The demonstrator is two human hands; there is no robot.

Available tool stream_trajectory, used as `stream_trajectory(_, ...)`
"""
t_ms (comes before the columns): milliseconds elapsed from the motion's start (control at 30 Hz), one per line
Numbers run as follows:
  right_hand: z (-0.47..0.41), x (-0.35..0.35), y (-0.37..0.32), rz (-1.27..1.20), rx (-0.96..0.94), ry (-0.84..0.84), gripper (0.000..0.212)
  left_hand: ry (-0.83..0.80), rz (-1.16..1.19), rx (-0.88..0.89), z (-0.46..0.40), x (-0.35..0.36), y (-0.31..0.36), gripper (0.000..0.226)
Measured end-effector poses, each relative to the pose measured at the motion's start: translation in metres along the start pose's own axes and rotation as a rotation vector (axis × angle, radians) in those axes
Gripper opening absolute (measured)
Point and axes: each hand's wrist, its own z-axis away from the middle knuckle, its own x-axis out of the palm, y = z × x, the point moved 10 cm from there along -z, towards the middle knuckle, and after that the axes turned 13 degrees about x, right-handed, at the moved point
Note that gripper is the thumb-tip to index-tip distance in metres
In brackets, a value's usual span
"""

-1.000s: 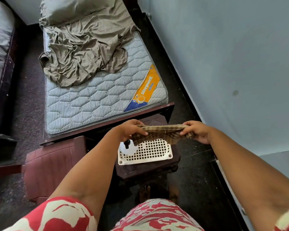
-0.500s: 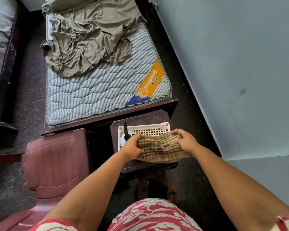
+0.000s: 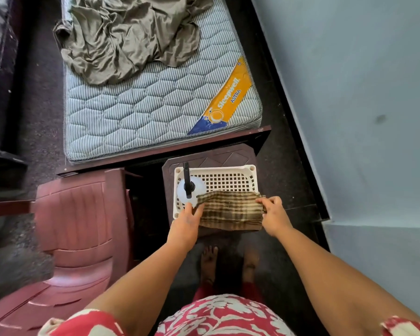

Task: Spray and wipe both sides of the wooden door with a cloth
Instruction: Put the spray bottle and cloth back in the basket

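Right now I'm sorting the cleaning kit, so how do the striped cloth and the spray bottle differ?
The striped cloth is soft, flat and brown-and-cream; the spray bottle is rigid, rounded and white with a black nozzle. The cloth is held at its ends by the left hand and right hand; neither hand grips the bottle. The cloth drapes over the white basket's near edge; the bottle sits inside, at its left. Both are at the basket.

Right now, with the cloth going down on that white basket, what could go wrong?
The left hand and right hand hold the checked cloth right beside the spray bottle; a drag could tip the bottle. The cloth overhangs the near edge of the white basket, so it may slide off. Bare feet stand just below the stool, where anything falling could land.
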Motion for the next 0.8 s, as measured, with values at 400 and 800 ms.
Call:
stream_trajectory(400, 0.000, 0.026, 0.003, 0.266, 0.208, -0.115, 0.055, -0.261, -0.100, -0.122, -0.012, 0.025, -0.013, 0.062)
stream_trajectory(800, -0.011, 0.002, -0.024, 0.170, 0.149, 0.103, 0.066, 0.420, 0.752, -0.557, 0.016, -0.013, -0.047, 0.071)
